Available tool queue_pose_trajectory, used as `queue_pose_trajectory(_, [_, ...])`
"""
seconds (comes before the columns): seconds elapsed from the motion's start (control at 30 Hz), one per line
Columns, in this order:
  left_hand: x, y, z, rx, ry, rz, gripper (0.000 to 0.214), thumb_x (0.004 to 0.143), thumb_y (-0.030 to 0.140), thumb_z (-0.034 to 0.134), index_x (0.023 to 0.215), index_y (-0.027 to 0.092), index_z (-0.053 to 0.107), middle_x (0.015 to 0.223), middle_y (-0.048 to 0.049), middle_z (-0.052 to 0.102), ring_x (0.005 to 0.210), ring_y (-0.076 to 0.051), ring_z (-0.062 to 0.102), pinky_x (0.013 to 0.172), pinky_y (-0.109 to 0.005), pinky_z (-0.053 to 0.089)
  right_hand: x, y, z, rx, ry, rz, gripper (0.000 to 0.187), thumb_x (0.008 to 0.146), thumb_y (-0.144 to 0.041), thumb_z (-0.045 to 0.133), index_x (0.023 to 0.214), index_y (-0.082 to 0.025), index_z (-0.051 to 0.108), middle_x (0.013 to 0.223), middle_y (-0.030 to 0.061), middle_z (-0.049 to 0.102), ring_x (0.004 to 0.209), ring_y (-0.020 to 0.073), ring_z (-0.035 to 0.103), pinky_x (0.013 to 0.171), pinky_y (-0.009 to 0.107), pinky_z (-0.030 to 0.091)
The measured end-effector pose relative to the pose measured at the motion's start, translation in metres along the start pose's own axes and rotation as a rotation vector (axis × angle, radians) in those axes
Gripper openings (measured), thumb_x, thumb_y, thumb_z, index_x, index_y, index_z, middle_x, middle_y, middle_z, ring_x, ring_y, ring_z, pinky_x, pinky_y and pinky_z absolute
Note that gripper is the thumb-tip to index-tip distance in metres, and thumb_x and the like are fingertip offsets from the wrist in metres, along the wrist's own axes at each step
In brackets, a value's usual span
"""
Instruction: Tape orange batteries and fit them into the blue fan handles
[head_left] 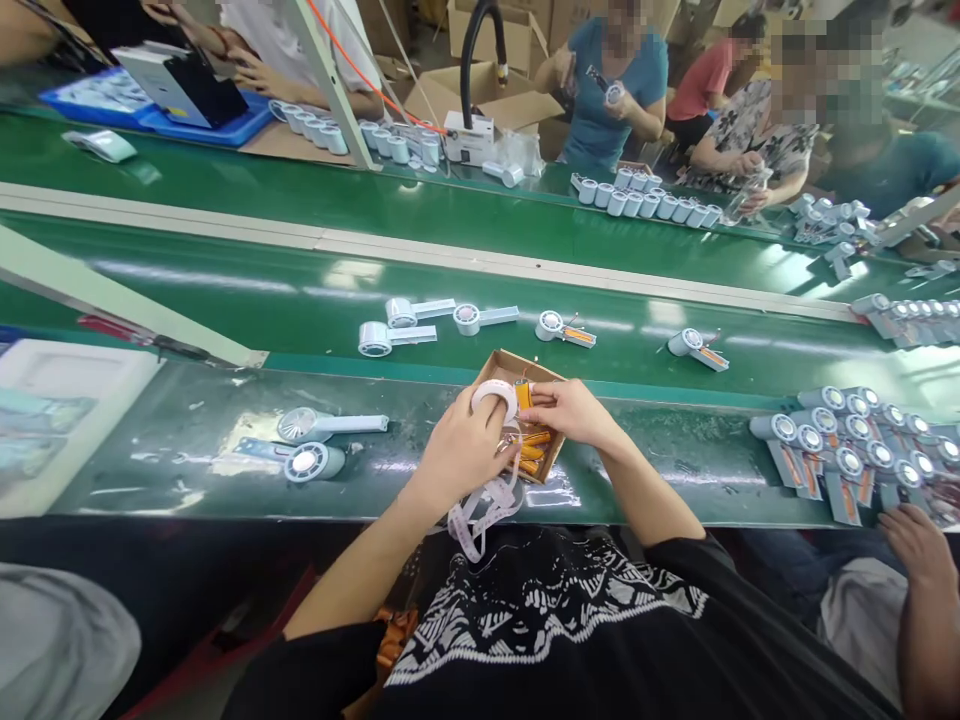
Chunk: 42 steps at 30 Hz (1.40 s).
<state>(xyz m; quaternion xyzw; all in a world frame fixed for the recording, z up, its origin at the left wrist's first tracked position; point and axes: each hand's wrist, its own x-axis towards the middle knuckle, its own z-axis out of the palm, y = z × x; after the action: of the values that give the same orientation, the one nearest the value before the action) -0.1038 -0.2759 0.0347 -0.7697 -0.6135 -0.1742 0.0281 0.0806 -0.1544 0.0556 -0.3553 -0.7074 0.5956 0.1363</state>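
Observation:
A white roll of label tape (496, 388) is held in my left hand (459, 447), whose fingers curl through and around it. From the roll a loose pinkish strip (480, 520) hangs in loops over the table's front edge. My right hand (576, 412) is closed with its fingertips on an orange cylindrical battery (523, 392), right beside the roll. Both hands are above a small cardboard box (553, 465), where several orange batteries (534, 458) with wires lie. Left of the box, two light-blue handheld fans (311, 462) rest on the table.
Several handheld fans (466, 318) lie on the green conveyor belt (300, 275), some showing orange inside open handles. Many fans (847, 460) crowd the right end of my table, near another person's hand (919, 540). A metal post (127, 295) slants at left. Co-workers sit across the belt.

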Motion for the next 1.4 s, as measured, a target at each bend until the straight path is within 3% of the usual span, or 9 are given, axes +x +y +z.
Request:
queue_pose_trajectory(0.1, [0.024, 0.002, 0.01, -0.035, 0.096, -0.008, 0.055, 0.097, 0.051, 0.072, 0.13, 0.008, 0.065, 0.129, -0.0238, 0.067, 0.136, -0.046, 0.051, 0.113, -0.061, 0.049, 0.005, -0.001, -0.013, 0.151, 0.1, 0.027, 0.039, 0.076, -0.037, 0.087, 0.111, -0.02, 0.084, 0.104, 0.0051, 0.085, 0.097, 0.0265, 0.079, 0.088, 0.04, 0.065])
queue_pose_trajectory(0.27, [0.046, 0.005, 0.025, -0.075, 0.18, 0.052, 0.029, 0.105, 0.013, 0.05, 0.126, 0.013, 0.07, 0.128, -0.0168, 0.074, 0.131, -0.036, 0.059, 0.109, -0.053, 0.053, 0.005, 0.003, -0.031, 0.438, 0.35, -0.03, 0.051, 0.064, -0.044, 0.096, 0.105, -0.017, 0.083, 0.098, 0.0069, 0.085, 0.094, 0.0265, 0.08, 0.089, 0.04, 0.066])
queue_pose_trajectory(0.53, [0.038, 0.048, 0.047, 0.006, 0.009, -0.047, 0.037, 0.112, 0.031, 0.043, 0.125, 0.015, 0.074, 0.088, -0.0129, 0.077, 0.073, -0.023, 0.072, 0.062, -0.032, 0.048, 0.017, 0.04, 0.029, 0.762, 0.822, -0.141, 0.058, 0.071, -0.057, 0.089, 0.113, -0.02, 0.072, 0.121, 0.0131, 0.08, 0.111, 0.0287, 0.077, 0.093, 0.04, 0.066])
queue_pose_trajectory(0.6, [0.033, 0.051, 0.052, -0.023, -0.057, -0.065, 0.04, 0.113, 0.035, 0.042, 0.125, 0.016, 0.074, 0.088, -0.0129, 0.077, 0.072, -0.023, 0.072, 0.06, -0.033, 0.046, 0.022, 0.044, 0.011, 0.737, 0.857, -0.171, 0.053, 0.073, -0.053, 0.088, 0.111, -0.02, 0.071, 0.118, 0.0128, 0.08, 0.111, 0.0279, 0.077, 0.094, 0.039, 0.066])
queue_pose_trajectory(0.73, [0.024, 0.022, 0.052, -0.018, -0.261, -0.079, 0.029, 0.107, 0.04, 0.058, 0.117, 0.02, 0.075, 0.102, -0.0119, 0.079, 0.089, -0.026, 0.075, 0.068, -0.033, 0.049, 0.024, 0.04, -0.079, 0.661, 1.116, -0.412, 0.05, 0.085, -0.055, 0.076, 0.123, -0.025, 0.063, 0.129, 0.0091, 0.075, 0.122, 0.0214, 0.073, 0.099, 0.035, 0.065])
queue_pose_trajectory(0.87, [0.049, -0.031, 0.048, -0.082, -0.391, -0.092, 0.037, 0.101, 0.061, 0.063, 0.11, 0.028, 0.078, 0.112, -0.0043, 0.08, 0.098, -0.025, 0.073, 0.071, -0.032, 0.049, 0.009, 0.04, -0.117, 0.618, 1.007, -0.461, 0.069, 0.082, -0.044, 0.084, 0.142, -0.034, 0.052, 0.122, 0.005, 0.076, 0.111, 0.0202, 0.078, 0.091, 0.033, 0.067])
queue_pose_trajectory(1.0, [0.121, -0.082, 0.06, 0.007, -0.269, -0.221, 0.043, 0.111, 0.044, 0.043, 0.122, 0.023, 0.078, 0.128, -0.0112, 0.076, 0.118, -0.028, 0.066, 0.093, -0.036, 0.051, 0.003, 0.049, -0.082, 0.648, 0.888, -0.371, 0.073, 0.074, -0.044, 0.091, 0.133, -0.035, 0.048, 0.108, 0.0023, 0.079, 0.098, 0.0212, 0.081, 0.083, 0.033, 0.067])
queue_pose_trajectory(1.13, [0.183, -0.119, 0.086, 0.056, -0.347, -0.192, 0.031, 0.101, 0.03, 0.058, 0.121, 0.017, 0.078, 0.138, -0.0181, 0.07, 0.128, -0.037, 0.059, 0.105, -0.047, 0.049, 0.011, 0.058, -0.061, 0.618, 0.855, -0.318, 0.073, 0.073, -0.05, 0.092, 0.126, -0.035, 0.043, 0.106, 0.0037, 0.08, 0.101, 0.0258, 0.081, 0.087, 0.043, 0.067])
queue_pose_trajectory(1.4, [0.197, -0.136, 0.125, -0.011, -0.529, -0.022, 0.013, 0.082, 0.023, 0.074, 0.093, 0.018, 0.079, 0.106, -0.0171, 0.078, 0.122, -0.036, 0.059, 0.106, -0.047, 0.048, 0.047, 0.069, -0.082, 0.518, 0.643, -0.194, 0.066, 0.071, -0.054, 0.093, 0.115, -0.029, 0.05, 0.117, 0.01, 0.081, 0.106, 0.0288, 0.081, 0.086, 0.044, 0.068])
